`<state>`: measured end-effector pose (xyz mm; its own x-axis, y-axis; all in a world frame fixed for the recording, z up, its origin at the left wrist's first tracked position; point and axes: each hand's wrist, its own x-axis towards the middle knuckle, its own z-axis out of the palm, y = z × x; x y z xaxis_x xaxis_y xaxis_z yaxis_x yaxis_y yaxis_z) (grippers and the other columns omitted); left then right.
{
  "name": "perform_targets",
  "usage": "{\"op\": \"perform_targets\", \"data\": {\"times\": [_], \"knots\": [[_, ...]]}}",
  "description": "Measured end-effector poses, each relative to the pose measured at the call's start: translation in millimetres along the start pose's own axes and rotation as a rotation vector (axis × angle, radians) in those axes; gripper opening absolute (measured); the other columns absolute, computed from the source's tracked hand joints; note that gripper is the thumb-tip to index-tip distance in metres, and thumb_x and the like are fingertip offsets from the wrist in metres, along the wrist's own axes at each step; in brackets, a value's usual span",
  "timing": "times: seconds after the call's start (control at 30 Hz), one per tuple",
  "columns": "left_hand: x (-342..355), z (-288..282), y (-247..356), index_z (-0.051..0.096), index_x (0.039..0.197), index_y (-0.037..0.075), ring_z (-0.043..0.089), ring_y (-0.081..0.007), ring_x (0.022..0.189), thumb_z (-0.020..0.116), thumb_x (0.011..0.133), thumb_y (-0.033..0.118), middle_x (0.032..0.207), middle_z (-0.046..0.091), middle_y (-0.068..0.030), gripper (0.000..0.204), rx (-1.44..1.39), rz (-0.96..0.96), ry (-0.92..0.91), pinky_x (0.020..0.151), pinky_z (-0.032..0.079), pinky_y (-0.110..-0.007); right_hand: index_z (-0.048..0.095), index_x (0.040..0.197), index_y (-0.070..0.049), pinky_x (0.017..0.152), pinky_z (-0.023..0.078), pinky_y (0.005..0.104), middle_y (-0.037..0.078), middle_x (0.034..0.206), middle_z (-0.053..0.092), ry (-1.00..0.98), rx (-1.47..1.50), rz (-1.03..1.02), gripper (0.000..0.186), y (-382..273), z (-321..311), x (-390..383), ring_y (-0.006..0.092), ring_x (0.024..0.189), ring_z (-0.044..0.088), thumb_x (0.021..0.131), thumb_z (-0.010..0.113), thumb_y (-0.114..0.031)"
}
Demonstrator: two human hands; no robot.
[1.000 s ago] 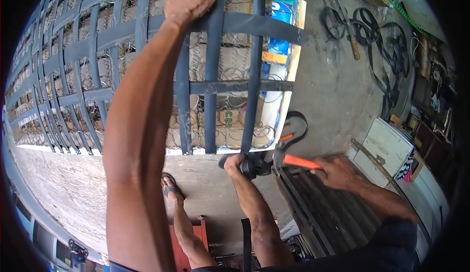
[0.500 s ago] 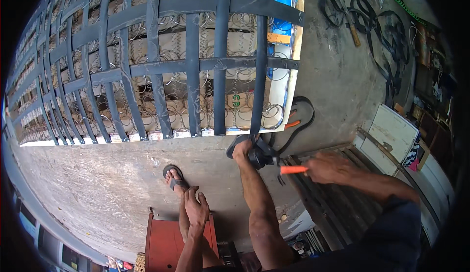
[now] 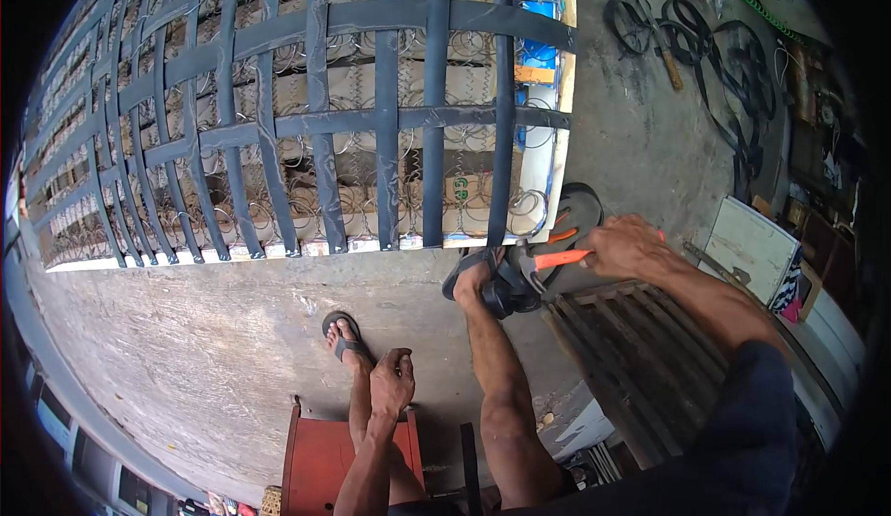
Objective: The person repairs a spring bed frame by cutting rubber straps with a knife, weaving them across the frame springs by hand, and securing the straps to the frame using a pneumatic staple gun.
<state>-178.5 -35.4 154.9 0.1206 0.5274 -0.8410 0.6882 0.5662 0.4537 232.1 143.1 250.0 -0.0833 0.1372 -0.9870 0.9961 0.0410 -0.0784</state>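
Observation:
My right hand (image 3: 629, 249) is wrapped round the orange handle of a claw hammer (image 3: 560, 259). The hammer's metal head is by the near right corner of a white-edged frame (image 3: 548, 177), above my sandalled foot. Black rubber straps (image 3: 388, 135) are woven across this frame over coil springs (image 3: 355, 173), their ends fastened along its near edge. Over my knee, clear of the frame, is my left hand (image 3: 392, 388), fingers curled in with the thumb; whether a small thing is pinched there cannot be seen.
A black bundle (image 3: 509, 295) lies beside my foot. Orange-handled tool parts (image 3: 561, 236) show by the frame's corner. To the right stands a slatted wooden rack (image 3: 640, 349); a red metal box (image 3: 325, 460) is below my left arm. Loose black straps (image 3: 687, 33) lie at the far right.
The hammer has risen and moved closer to the frame's corner with my right hand. My left hand's fingers have curled from stretched out. The view has shifted slightly.

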Motion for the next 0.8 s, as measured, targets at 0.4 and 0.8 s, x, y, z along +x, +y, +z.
{"op": "perform_targets", "data": {"times": [0.4,0.8], "knots": [[-33,29,-52,0.07,0.107,0.005,0.07,-0.0364,0.086,0.054,0.097,0.018,0.095,0.071,-0.0211,0.023,0.045,-0.156,-0.1,0.081,0.055,-0.043,0.059,0.122,-0.01,0.06,0.054,0.0502,0.016,0.074,0.069,0.199,-0.298,-0.748,0.036,-44,60,16,0.0351,0.064,0.07,0.098,0.055,-0.037],[-55,15,-86,0.07,0.106,0.006,0.071,-0.0355,0.09,0.051,0.099,0.021,0.095,0.072,-0.0198,0.026,0.118,-0.136,-0.096,0.083,0.055,-0.044,0.058,0.121,-0.013,0.055,0.054,0.0506,0.018,0.068,0.067,0.39,-0.057,-0.265,0.035,-30,72,43,0.0386,0.06,0.069,0.097,0.058,-0.039]]}}
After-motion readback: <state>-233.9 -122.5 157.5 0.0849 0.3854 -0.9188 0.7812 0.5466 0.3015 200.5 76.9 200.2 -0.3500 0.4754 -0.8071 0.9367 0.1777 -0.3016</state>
